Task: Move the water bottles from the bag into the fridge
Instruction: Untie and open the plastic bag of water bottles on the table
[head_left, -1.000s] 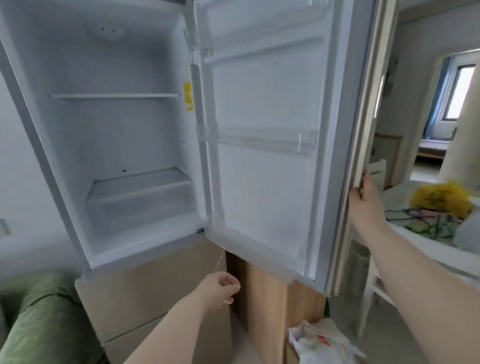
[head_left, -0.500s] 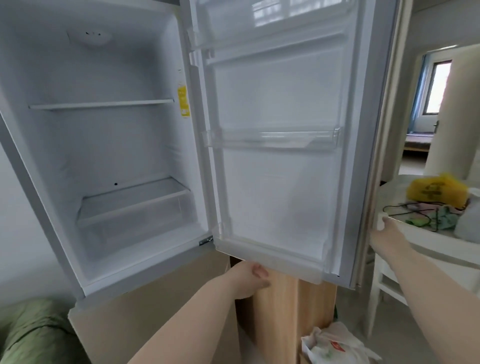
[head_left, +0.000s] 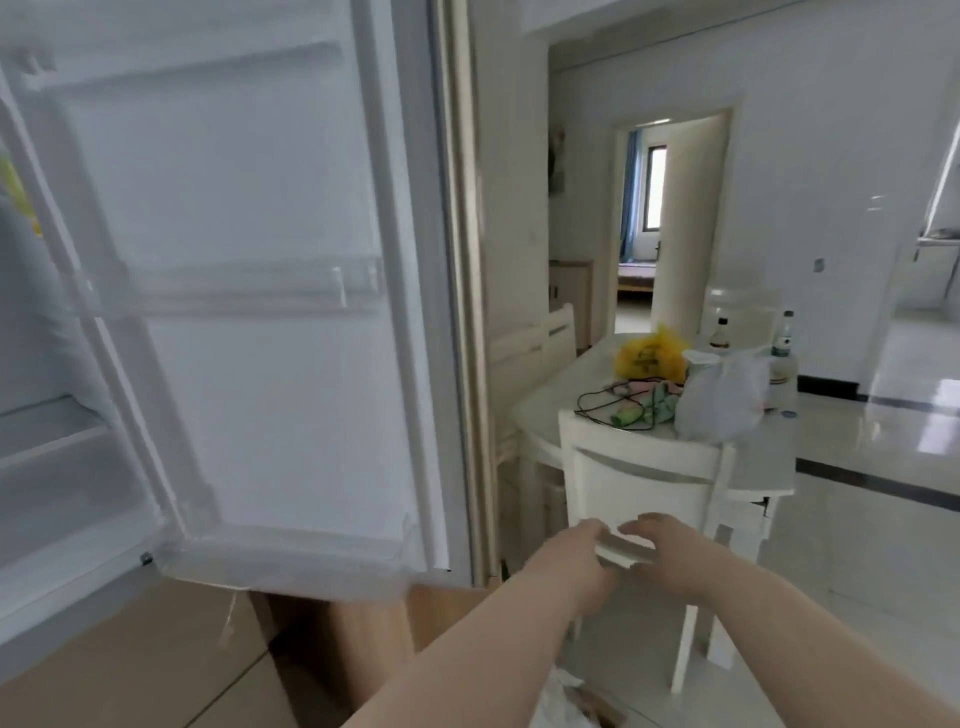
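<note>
Fridge door (head_left: 270, 312) is standing wide open on the left of the head view, and its shelves are showing no bottles. Both hands are reaching forward to the white chair (head_left: 639, 483) that is standing before the table (head_left: 540, 410). The left hand (head_left: 576, 556) and the right hand (head_left: 670, 551) are meeting at a low crossbar of the chair back; the fingers are looking half curled and seem to be touching it, but the picture is blurred and I cannot tell if they are really gripping.

On the table a pale plastic bag (head_left: 722, 395) is sitting, with a yellow bag (head_left: 649, 356) behind it and a loose black cable (head_left: 597, 402) in front. Two bottles (head_left: 782, 358) are standing just beside the pale bag; whether more are inside is hidden. Another crumpled white bag (head_left: 556, 696) is lying on the floor between the arms, so which bag the task means is not sure.

As a judgement, the chair is blocking the way. If it is being pulled quickly, it may knock the table and tip the standing bottles, or the open door may get bumped.
</note>
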